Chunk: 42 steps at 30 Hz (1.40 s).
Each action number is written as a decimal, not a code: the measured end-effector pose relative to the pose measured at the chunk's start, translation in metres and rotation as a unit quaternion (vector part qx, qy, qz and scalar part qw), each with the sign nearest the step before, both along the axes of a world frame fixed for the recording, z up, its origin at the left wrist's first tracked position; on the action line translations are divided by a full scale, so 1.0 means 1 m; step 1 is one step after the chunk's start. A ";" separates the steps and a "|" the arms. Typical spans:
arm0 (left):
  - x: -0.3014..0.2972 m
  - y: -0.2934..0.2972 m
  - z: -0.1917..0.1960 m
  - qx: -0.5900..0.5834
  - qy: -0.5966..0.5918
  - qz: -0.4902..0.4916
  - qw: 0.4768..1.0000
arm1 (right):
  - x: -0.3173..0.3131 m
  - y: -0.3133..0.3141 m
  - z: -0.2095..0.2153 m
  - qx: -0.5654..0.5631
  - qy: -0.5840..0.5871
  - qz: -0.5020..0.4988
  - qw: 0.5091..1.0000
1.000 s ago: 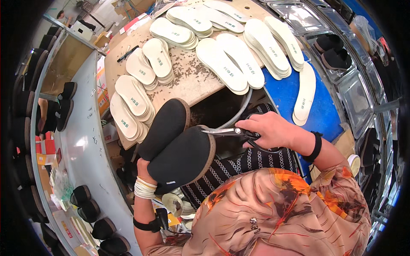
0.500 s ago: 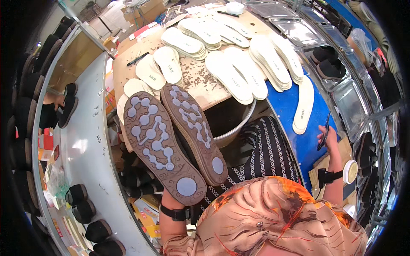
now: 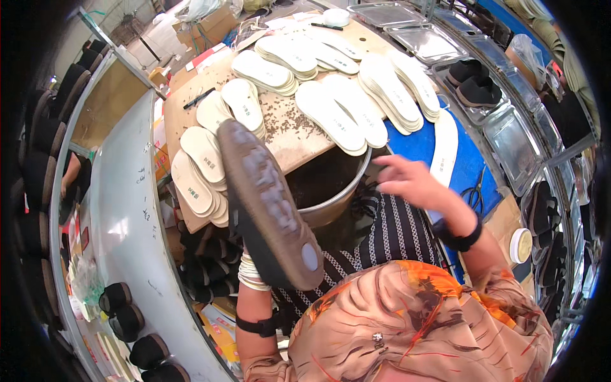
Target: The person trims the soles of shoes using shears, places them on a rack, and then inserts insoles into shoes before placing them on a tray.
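Observation:
My left hand is hidden behind a black shoe (image 3: 273, 204) with a brown sole and blue-grey raised dots. The shoe stands tilted, sole facing up, and the left forearm (image 3: 258, 312) runs up to it; a pale ribbed band (image 3: 250, 274) shows at the wrist. Whether a second shoe lies behind it I cannot tell. My right hand (image 3: 407, 181) hovers empty over my lap beside the metal bucket (image 3: 344, 191), fingers apart and slightly bent. Black-handled scissors (image 3: 474, 193) lie on the blue surface (image 3: 404, 140) to the right of that hand.
Stacks of cream insoles (image 3: 331, 118) cover much of the wooden table (image 3: 296, 149), with brown scraps scattered between them. A single insole (image 3: 444, 149) lies on the blue surface. Metal trays (image 3: 515, 143) stand at right; black shoes (image 3: 149, 350) line the left side.
My right hand has let go of the scissors and moved left toward the bucket. The shoes in my left hand have turned, so only one sole shows now.

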State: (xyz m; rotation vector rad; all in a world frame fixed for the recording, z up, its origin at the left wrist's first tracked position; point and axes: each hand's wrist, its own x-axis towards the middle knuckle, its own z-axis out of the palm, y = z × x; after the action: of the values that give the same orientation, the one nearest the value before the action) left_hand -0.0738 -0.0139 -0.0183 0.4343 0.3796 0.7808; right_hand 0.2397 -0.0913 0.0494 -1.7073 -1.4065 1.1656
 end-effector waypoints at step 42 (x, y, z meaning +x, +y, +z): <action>0.393 0.316 0.000 0.672 0.673 -0.180 0.253 | 0.238 0.382 -0.079 0.027 -0.391 0.065 0.918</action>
State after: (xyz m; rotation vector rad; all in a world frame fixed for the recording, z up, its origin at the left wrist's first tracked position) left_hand 0.3195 0.3020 -0.0179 2.8768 1.0855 -0.2543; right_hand 0.4782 0.2907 -0.0292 -2.1820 -2.0091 0.4777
